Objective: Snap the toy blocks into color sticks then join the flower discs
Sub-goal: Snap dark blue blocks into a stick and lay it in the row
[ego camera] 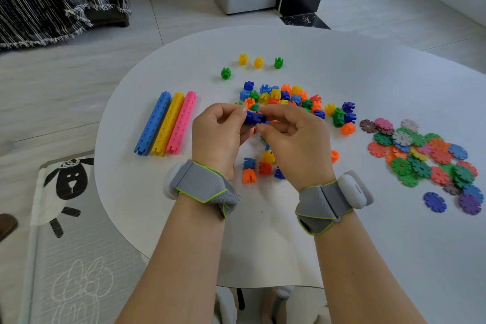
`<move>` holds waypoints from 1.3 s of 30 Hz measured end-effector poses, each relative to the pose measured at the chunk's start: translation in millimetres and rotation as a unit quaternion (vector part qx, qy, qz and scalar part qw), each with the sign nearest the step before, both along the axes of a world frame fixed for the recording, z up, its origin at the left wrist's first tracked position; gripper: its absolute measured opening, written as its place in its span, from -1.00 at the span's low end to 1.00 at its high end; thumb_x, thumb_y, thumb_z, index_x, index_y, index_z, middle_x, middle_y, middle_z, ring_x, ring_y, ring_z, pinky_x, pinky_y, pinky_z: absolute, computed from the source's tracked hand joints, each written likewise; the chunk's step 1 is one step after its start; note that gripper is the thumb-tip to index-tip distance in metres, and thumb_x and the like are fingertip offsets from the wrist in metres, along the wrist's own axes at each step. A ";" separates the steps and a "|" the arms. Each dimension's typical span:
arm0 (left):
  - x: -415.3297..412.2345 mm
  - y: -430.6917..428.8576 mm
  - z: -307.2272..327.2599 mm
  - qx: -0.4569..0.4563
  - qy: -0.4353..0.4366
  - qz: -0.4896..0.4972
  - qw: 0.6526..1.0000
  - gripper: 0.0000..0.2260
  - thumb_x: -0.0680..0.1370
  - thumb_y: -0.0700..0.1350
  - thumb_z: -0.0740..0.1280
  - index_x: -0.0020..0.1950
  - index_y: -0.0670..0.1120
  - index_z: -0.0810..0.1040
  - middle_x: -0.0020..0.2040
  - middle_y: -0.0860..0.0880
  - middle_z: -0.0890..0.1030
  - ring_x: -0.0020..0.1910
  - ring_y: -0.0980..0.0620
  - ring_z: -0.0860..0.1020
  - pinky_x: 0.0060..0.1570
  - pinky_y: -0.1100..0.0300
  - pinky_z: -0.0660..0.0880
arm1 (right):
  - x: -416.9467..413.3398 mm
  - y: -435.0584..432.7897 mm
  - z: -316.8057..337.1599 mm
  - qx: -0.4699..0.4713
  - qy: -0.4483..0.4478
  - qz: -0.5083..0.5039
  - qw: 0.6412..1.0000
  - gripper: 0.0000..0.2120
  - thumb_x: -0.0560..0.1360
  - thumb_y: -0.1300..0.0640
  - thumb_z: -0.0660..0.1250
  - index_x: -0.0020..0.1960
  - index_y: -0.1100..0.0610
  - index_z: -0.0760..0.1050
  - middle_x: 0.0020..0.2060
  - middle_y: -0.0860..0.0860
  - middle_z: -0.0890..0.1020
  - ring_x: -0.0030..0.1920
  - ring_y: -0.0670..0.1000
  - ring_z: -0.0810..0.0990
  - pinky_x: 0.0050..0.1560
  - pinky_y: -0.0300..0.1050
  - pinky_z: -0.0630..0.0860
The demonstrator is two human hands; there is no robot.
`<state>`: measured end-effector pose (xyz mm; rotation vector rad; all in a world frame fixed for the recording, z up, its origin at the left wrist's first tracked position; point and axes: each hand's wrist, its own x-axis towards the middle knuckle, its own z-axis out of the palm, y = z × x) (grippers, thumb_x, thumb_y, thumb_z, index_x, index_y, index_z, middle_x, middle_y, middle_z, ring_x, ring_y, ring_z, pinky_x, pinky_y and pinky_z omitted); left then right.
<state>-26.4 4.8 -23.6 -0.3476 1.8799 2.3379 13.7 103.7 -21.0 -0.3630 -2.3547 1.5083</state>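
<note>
A home; sheep play mat (65,184) on tiled floor (184,16) left of the left grip (218,137); fringed throw (57,0) well beyond it.

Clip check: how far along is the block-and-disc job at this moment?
Done: a blue stick, a yellow stick and a pink stick lie side by side at the table's left. In hand: the left hand and right hand pinch a short dark blue stick between them. Left: the pile of loose blocks beyond the hands, and the flower discs heaped on the right, none visibly joined.
</note>
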 end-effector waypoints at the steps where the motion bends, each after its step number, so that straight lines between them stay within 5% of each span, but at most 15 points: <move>1: -0.7 -0.1 -0.2 0.006 -0.006 -0.002 1.000 -0.88 0.54 -0.25 0.31 -0.18 -0.12 0.55 -0.21 -0.10 0.62 -0.29 0.05 0.61 -0.16 0.19 0.60 | -0.1 -0.3 0.0 -0.003 -0.001 0.002 1.000 -0.74 0.43 0.30 0.40 0.07 0.07 0.63 -0.09 -0.05 0.69 -0.12 -0.10 0.66 0.05 -0.08 0.59; 24: 0.5 -4.0 3.7 0.037 -0.022 0.003 0.999 -0.91 0.52 -0.24 0.34 -0.19 -0.13 0.57 -0.24 -0.09 0.64 -0.32 0.05 0.63 -0.21 0.20 0.61 | -0.4 -1.5 2.2 0.012 0.010 -0.008 1.000 -0.79 0.42 0.22 0.45 0.06 0.12 0.65 -0.14 -0.08 0.66 -0.10 -0.12 0.65 0.07 -0.11 0.58; 31: 0.4 -5.7 4.0 0.032 -0.015 -0.002 0.999 -0.89 0.51 -0.26 0.34 -0.20 -0.12 0.57 -0.27 -0.06 0.64 -0.32 0.06 0.62 -0.23 0.22 0.60 | -0.7 1.8 2.5 0.062 0.010 0.000 0.998 -0.79 0.43 0.16 0.45 0.07 0.08 0.65 -0.09 -0.07 0.68 -0.16 -0.24 0.58 0.05 -0.31 0.53; 39: 1.9 -5.0 8.1 0.048 0.001 -0.004 0.999 -0.90 0.51 -0.30 0.33 -0.19 -0.16 0.57 -0.23 -0.11 0.64 -0.31 0.05 0.64 -0.29 0.24 0.58 | 0.2 1.1 -5.8 0.105 0.076 -0.011 0.991 -0.81 0.41 0.16 0.45 0.02 0.11 0.67 -0.13 -0.02 0.69 -0.10 -0.06 0.65 0.02 -0.10 0.60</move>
